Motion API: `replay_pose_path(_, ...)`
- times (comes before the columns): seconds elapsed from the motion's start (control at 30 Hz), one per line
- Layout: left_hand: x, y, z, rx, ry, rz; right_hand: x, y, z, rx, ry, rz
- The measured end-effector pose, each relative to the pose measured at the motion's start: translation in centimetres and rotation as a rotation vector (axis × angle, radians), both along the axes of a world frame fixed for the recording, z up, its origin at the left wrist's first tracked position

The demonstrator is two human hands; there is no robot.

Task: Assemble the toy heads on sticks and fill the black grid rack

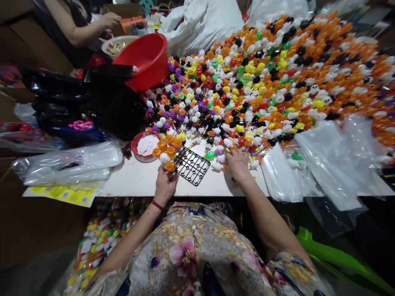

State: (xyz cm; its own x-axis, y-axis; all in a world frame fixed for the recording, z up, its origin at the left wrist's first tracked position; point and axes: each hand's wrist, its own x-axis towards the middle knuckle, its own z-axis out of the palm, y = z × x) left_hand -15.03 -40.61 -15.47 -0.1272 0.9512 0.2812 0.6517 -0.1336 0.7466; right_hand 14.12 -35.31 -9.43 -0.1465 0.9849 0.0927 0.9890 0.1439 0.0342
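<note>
Pinching the black grid tray [191, 165] at its near-left corner, left hand [165, 183]; right hand [237, 163], fingers curled on toy pieces [219, 158], lies just right of it.

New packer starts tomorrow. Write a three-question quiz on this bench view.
1. True or false: the left hand rests at the black grid tray.
2. Which hand reaches into the pile of small coloured toys? A) left B) right C) neither
3. Fill in: the tipped bowl behind the pile is ____.

Key: 1 true. 2 B, the right hand. 3 red.
</note>
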Motion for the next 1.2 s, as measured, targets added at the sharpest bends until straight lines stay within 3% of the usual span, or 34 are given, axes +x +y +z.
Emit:
replay_pose_path(0.17,0.0,-0.2,0.2,0.054,-0.016,-0.019,0.3,0.3,-0.8,0.081,0.182,0.069)
replay_pose_path(0.37,-0.2,-0.6,0.0,0.16,-0.053,0.052,-0.5,-0.6,-0.2,0.244,0.777,0.121)
replay_pose_path(0.53,-0.5,-1.6,0.8,0.366,-0.075,0.103,-2.0,-0.5,0.6,0.082,1.387,-0.021)
replay_pose_path(0.67,0.2,-2.8,2.0,0.434,-0.018,-0.153,-3.1,-0.3,0.7,-0.08,1.787,-0.135)
replay_pose_path(0.77,1.9,-3.3,2.7,0.312,-0.049,-0.369,-4.2,-1.1,0.6,-0.237,1.949,-0.151)
replay_pose_path(0.87,4.1,-2.9,3.2,0.046,-0.174,-0.452,-5.8,-2.7,0.1,-0.369,1.983,-0.098)
replay_pose_path(1.0,6.2,-1.9,3.6,-0.204,-0.332,-0.433,-6.9,-4.5,-0.4,-0.434,1.847,0.018)
replay_pose_path(1.1,6.3,-1.6,3.4,-0.271,-0.356,-0.432,-5.5,-4.9,0.1,-0.341,1.632,0.046)
replay_pose_path(1.2,5.8,-1.7,2.9,-0.289,-0.348,-0.387,-2.2,-4.4,0.8,-0.091,1.359,-0.004)
